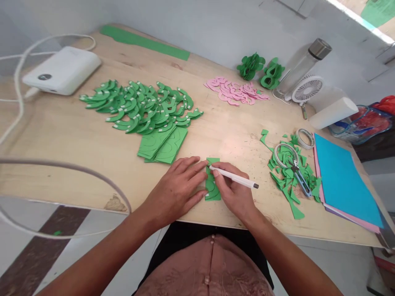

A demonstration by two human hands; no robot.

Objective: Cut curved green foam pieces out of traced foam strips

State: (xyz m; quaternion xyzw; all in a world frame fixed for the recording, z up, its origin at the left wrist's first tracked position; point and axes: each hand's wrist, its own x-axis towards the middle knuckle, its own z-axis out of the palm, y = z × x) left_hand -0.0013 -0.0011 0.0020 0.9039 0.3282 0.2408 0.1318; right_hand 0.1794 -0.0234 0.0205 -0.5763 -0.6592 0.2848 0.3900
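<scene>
Head view, right grip [237, 195] pinching white pen [234, 176] over green strip [212, 190], left grip [175, 188] spread alongside

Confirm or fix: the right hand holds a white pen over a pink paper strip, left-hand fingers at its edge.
Pink is wrong: the head view shows the right hand holding a white pen over a green paper strip, with left-hand fingers at its edge.
</scene>
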